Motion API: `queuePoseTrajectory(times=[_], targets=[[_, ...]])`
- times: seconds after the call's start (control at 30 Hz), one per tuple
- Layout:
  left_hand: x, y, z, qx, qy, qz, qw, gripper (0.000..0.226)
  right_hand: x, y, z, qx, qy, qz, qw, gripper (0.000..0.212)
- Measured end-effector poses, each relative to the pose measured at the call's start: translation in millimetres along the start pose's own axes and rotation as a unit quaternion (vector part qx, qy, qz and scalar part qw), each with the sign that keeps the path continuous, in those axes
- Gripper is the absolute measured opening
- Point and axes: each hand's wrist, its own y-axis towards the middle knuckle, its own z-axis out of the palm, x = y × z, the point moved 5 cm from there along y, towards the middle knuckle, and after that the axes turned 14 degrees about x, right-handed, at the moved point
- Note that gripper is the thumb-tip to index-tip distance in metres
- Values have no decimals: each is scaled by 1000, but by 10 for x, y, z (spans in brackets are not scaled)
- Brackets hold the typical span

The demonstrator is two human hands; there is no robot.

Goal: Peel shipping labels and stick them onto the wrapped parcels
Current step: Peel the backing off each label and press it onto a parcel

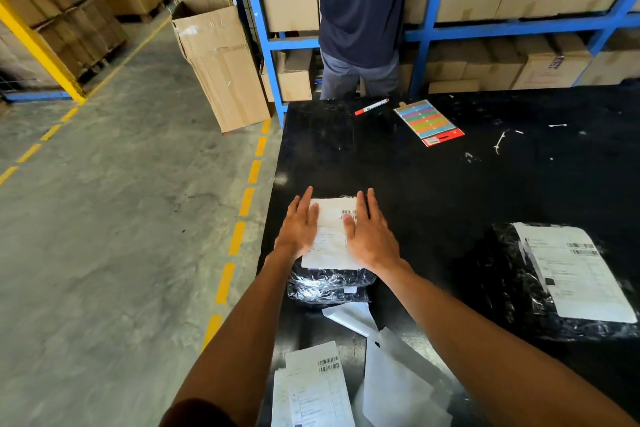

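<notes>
A: Nearest the camera, what was on the table (433,184)?
B: Stack of unpeeled labels (311,388) at the near edge, just left of centre. Discarded backing sheets (391,367) beside it to the right, overlapping loosely.

A: Hands?
B: Both flat, fingers straight and spread, palms down on the shipping label (330,236). Left hand (299,224) covered its left edge, right hand (372,234) its right edge. Nothing pinched, nothing curled. Read as pressing the label down.

A: And the label sat where?
B: On top of the small wrapped parcel (329,284), black glossy film, near the table's left edge. Parcel lay straight ahead of the hands, under them. Label's long axis ran away from the person, near to far; barcode at the far right corner, partly under the right fingers.

A: Which hand was closer to the free strip?
B: Middle strip between the hands was uncovered, about equal reach for both. My guess: next move is a sweep along that long axis to flatten the centre. Can't tell if the corners were fully stuck.

A: Other parcels?
B: Larger wrapped parcel (540,281) well to the right, already carrying its label (575,271). Nearer the right arm.

A: Farther out?
B: Red marker (371,106) and a coloured sticker card (429,122) near the far edge. Behind the table, a person in a dark shirt (360,4) at the blue racking (519,25), cartons on it.
</notes>
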Motion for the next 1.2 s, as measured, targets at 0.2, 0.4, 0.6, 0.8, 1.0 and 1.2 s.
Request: queuePoseTrajectory(times=[0.2, 0.4, 0.6, 0.8, 1.0, 1.2], targets=[[43, -413, 166, 74, -266, 63, 959, 93, -233, -263, 163, -31, 159, 48, 986, 66], [-72, -487, 233, 137, -314, 111, 933, 107, -497, -161, 160, -19, 370, 110, 922, 56], [-174, -550, 358, 72, -485, 102, 865, 49, -677, -134, 151, 24, 448, 161, 879, 62], [-67, -544, 578, -17, -12, 92, 996, 40, -777, -136, 167, 46, 581, 189, 790, 63], [-69, -477, 821, 46, 383, -11, 923, 73, -1189, -554, 106, -4, 556, 177, 812, 56], [-146, -959, 1140, -31, 310, -15, 950, 56, -1827, -1422, 82, -50, 488, 144, 860, 46]])
